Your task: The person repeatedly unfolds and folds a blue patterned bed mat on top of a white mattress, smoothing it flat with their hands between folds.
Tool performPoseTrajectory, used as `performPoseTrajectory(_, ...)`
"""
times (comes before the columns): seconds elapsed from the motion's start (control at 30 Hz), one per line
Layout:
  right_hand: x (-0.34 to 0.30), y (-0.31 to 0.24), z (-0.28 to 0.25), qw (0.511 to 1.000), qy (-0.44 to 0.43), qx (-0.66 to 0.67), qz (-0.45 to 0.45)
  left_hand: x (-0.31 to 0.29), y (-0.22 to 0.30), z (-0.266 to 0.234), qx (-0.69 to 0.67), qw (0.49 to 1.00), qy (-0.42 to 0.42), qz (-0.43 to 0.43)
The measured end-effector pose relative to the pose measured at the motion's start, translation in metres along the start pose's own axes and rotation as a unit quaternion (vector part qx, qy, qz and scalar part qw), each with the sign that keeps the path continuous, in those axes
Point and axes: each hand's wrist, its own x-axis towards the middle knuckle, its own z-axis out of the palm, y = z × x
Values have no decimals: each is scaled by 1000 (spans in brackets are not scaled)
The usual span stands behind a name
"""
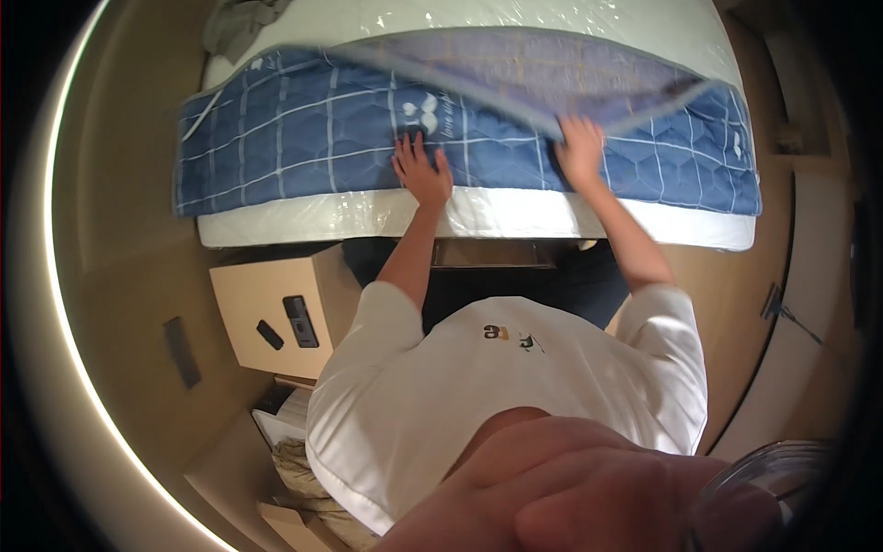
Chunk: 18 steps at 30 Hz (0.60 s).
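A blue quilted mattress pad point(303, 152) with white check lines lies across the near end of a white mattress point(515, 213), which has a shiny clear plastic cover. The pad's far part is lifted or folded, so its greyish-lilac side point(543, 69) shows. My left hand point(423, 175) rests on the blue side near the middle, fingers spread, holding nothing. Farther right, my right hand point(579, 155) is closed on the edge of the pad's upper layer; its fingertips are partly hidden there.
Left of my legs stands a light wooden cabinet point(267, 313), with a dark phone point(300, 321) and a small black object point(269, 335) on it. A grey cloth point(241, 29) lies at the bed's far left. A dark-headed tool with a thin pole point(773, 304) is at the right.
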Motion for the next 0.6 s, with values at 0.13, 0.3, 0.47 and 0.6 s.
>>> performPoseTrajectory(0.13,-174,32,-138,929,233,41,285,76,-108,-127,-551,749,210,-302)
performPoseTrajectory(0.3,-205,219,-88,453,163,638,601,184,-294,-297,-634,627,93,-443)
performPoseTrajectory(0.47,-163,220,-118,453,250,673,529,112,-250,-295,-716,543,117,-422)
performPoseTrajectory(0.6,-227,295,-168,542,299,532,577,20,-262,-344,-728,553,155,-374)
